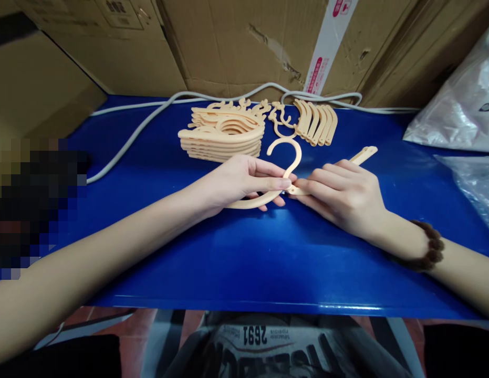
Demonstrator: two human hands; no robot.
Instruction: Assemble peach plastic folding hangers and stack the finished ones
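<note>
Over the middle of the blue table, my left hand [244, 181] pinches a cream plastic hanger piece [295, 152] just below its hook. The hook curves up and opens to the left, while a curved arm of the piece passes under my left palm. My right hand [342, 194] is closed around a cream hanger arm [364, 155], whose far end sticks out at the upper right. Its near end meets the base of the hook between the fingertips of both hands. A dark brown fuzzy band is on my right wrist.
Behind my hands, stacked cream hanger parts [220, 139] lie beside loose hook pieces [281, 121] and a row of curved arms [317, 123]. A white cable [137, 131] runs along cardboard boxes [244, 47]. Plastic bags [457, 105] lie at the right. The table's front edge [244, 304] is near my body.
</note>
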